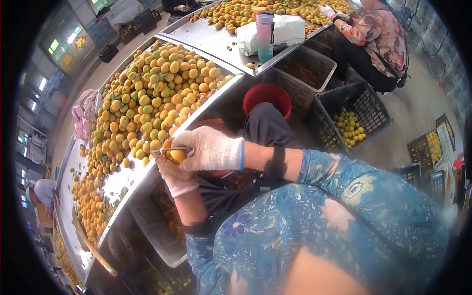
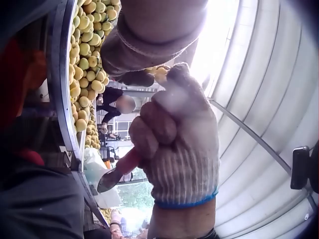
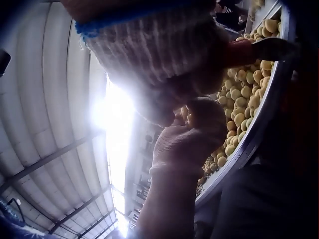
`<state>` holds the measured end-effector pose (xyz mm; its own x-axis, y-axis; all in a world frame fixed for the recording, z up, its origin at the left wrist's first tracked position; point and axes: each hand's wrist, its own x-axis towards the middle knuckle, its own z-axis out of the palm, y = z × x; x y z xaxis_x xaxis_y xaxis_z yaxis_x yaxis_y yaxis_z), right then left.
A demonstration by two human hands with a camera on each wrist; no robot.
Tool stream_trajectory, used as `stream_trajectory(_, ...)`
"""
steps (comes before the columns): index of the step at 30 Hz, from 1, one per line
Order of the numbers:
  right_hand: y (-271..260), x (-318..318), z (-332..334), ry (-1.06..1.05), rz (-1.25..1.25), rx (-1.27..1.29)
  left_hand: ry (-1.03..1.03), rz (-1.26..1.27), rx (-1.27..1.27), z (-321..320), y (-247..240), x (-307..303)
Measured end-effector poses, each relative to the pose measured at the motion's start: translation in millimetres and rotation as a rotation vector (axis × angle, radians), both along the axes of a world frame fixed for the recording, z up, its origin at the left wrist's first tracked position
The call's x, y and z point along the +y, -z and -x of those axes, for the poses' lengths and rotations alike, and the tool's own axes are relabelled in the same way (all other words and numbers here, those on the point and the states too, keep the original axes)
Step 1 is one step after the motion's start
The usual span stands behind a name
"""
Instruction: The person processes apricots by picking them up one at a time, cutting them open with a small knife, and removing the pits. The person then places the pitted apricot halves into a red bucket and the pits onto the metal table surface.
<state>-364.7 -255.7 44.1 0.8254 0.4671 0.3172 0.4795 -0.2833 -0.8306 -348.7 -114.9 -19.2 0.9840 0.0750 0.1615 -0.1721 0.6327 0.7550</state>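
Both hands wear whitish knitted gloves and meet at the edge of the metal table. My left hand holds a yellow-orange fruit from below, its fingers round it. My right hand is over the fruit's near side, where a thin metal strip lies across it. In the left wrist view, the right fist grips a red-handled knife, with a metal blade sticking out at the little-finger side. The right wrist view also shows this blade; there the gloves hide most of the fruit.
A large fruit heap covers the table beyond my hands. A bottle and white bag stand behind. To the right are a red bucket and black crate. A wooden stick overhangs the near edge.
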Motion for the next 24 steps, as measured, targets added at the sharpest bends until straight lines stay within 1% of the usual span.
stream_trajectory(1, 2.4, 0.4, 1.6, -0.006, 0.073, 0.066, 0.151, 0.271, 0.085, -4.4, 2.7, 6.6)
stream_trajectory(2, 1.9, 0.2, 3.2, -0.009, 0.075, 0.067, 0.148, 0.274, 0.086, -3.9, 5.2, 7.1)
stream_trajectory(4, 1.8, 0.5, 5.0, -0.021, 0.214, -0.030, 0.109, 0.326, 0.127, -3.6, 9.9, 8.5)
stream_trajectory(5, 3.5, 2.2, 3.9, -0.019, 0.196, -0.070, -0.009, 0.162, 0.079, -1.8, 11.2, 2.1)
stream_trajectory(6, 4.3, 2.5, 4.2, -0.021, 0.197, -0.069, -0.010, 0.163, 0.080, 0.3, 10.1, 0.0)
stream_trajectory(8, 2.6, 3.0, 6.2, -0.035, 0.049, 0.037, 0.035, 0.265, 0.127, 3.9, 3.8, -1.9)
stream_trajectory(9, 3.7, 3.6, 5.3, -0.036, 0.050, 0.038, 0.034, 0.266, 0.128, 1.7, 6.8, -1.3)
stream_trajectory(11, 0.4, 4.7, 5.4, -0.115, -0.320, 0.422, 0.032, 0.230, 0.180, -3.9, 13.9, 0.6)
stream_trajectory(12, -6.2, 0.8, 5.8, -0.114, -0.319, 0.423, 0.033, 0.232, 0.181, -2.4, 14.9, 3.6)
stream_trajectory(14, -24.0, -13.8, 3.2, 0.003, -0.733, 0.723, 0.271, 0.268, 0.136, 6.5, 11.6, 8.9)
stream_trajectory(15, -24.3, -8.3, -5.6, 0.097, -0.952, 0.584, 0.123, 0.173, 0.295, 14.1, -11.8, -6.6)
stream_trajectory(16, -23.9, -10.7, -18.3, 0.180, -1.040, 0.594, 0.131, 0.171, 0.294, 16.2, -11.1, -8.7)
stream_trajectory(18, -37.8, -21.1, -24.6, 0.202, -1.046, 0.572, 0.164, -0.017, 0.193, 22.8, -8.6, -10.2)
stream_trajectory(19, -43.4, -26.2, -21.5, 0.214, -0.896, 0.557, 0.208, -0.071, 0.112, 23.7, -6.6, -9.9)
stream_trajectory(20, -49.2, -28.5, -16.9, 0.224, -0.901, 0.554, 0.219, -0.074, 0.114, 24.7, -9.0, -12.5)
stream_trajectory(22, -56.9, -27.4, -6.5, 0.148, -0.411, 0.520, 0.187, -0.277, 0.015, 28.8, -16.1, -15.3)
stream_trajectory(23, -60.1, -24.9, -2.1, 0.153, -0.144, 0.437, 0.295, -0.255, -0.058, 18.6, -1.4, 1.4)
stream_trajectory(24, -42.8, -17.0, -14.7, 0.106, 0.031, 0.121, 0.293, -0.257, -0.058, 18.3, -3.8, -0.1)
